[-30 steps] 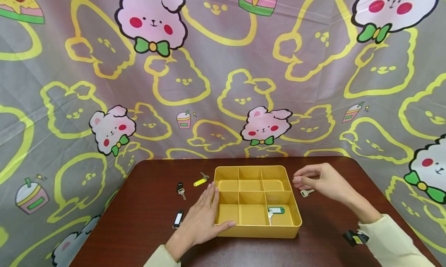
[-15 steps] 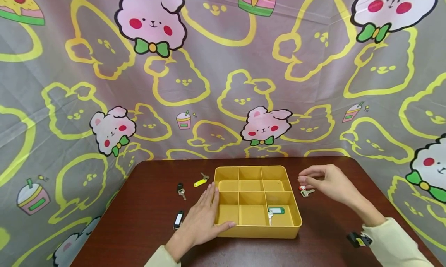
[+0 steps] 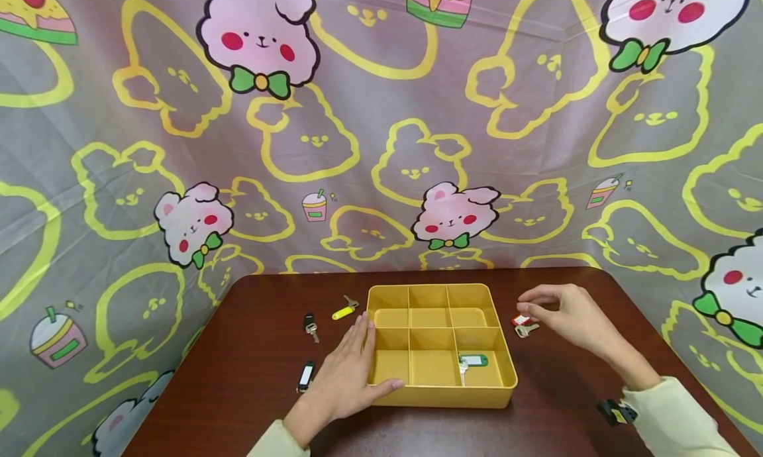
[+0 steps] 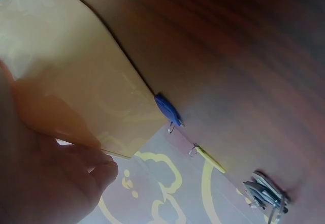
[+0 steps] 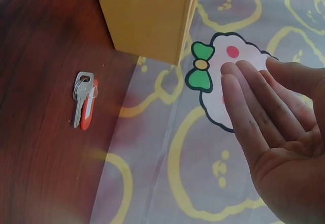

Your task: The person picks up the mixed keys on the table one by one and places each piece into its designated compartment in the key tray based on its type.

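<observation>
A yellow compartment tray [image 3: 438, 396] stands on the table, with a green-tagged key [image 3: 473, 360] in its front right compartment. My left hand [image 3: 342, 374] rests along the tray's left wall, fingers straight and the thumb at its front edge. Past the tray's right side, my right hand [image 3: 572, 314] hovers with relaxed fingers and nothing between them. Just under its fingertips lies a key with a red tag [image 3: 521, 320]. The right wrist view shows this key [image 5: 81, 94] on the table, apart from the hand [image 5: 274, 122].
Left of the tray lie a yellow-tagged key [image 3: 343, 312], a black-headed key [image 3: 310, 327] and a black tag with a white label [image 3: 306, 375]. In the left wrist view a blue tag [image 4: 166, 109] lies by the tray's side. A patterned cloth [image 3: 369, 146] hangs behind the table.
My right hand has drifted slightly right, uncovering the red tag beneath its fingertips. My left hand and the tray have stayed put.
</observation>
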### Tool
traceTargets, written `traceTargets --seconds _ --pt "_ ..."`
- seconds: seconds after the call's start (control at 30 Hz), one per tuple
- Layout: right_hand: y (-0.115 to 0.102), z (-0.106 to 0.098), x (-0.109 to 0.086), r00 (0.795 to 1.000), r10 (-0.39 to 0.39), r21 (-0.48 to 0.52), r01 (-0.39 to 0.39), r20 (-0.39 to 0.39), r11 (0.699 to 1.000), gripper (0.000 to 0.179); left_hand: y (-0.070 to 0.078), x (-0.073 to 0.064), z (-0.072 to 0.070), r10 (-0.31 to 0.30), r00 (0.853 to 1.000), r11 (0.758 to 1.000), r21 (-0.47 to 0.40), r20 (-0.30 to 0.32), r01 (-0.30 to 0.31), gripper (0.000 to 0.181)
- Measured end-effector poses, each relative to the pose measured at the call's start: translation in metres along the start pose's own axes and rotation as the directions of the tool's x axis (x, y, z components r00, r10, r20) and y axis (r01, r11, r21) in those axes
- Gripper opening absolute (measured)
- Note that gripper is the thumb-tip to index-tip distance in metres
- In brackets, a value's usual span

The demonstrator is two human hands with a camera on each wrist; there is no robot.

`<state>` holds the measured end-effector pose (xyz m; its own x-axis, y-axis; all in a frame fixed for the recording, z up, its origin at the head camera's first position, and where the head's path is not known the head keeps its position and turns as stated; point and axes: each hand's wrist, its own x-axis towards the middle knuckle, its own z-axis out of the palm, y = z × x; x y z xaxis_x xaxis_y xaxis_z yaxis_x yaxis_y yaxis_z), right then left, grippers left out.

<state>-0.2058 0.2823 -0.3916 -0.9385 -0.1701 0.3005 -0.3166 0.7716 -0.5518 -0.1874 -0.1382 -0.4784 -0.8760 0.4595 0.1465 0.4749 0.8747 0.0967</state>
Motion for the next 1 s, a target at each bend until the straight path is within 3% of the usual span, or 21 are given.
traceTargets --seconds 1.0 --pt "0.019 0.014 -0.006 0.994 -0.075 -0.106 0.066 -0.079 0.992 0.008 0.004 -0.002 -0.001 -0.001 1.000 1.000 -0.008 -0.005 0.001 0.115"
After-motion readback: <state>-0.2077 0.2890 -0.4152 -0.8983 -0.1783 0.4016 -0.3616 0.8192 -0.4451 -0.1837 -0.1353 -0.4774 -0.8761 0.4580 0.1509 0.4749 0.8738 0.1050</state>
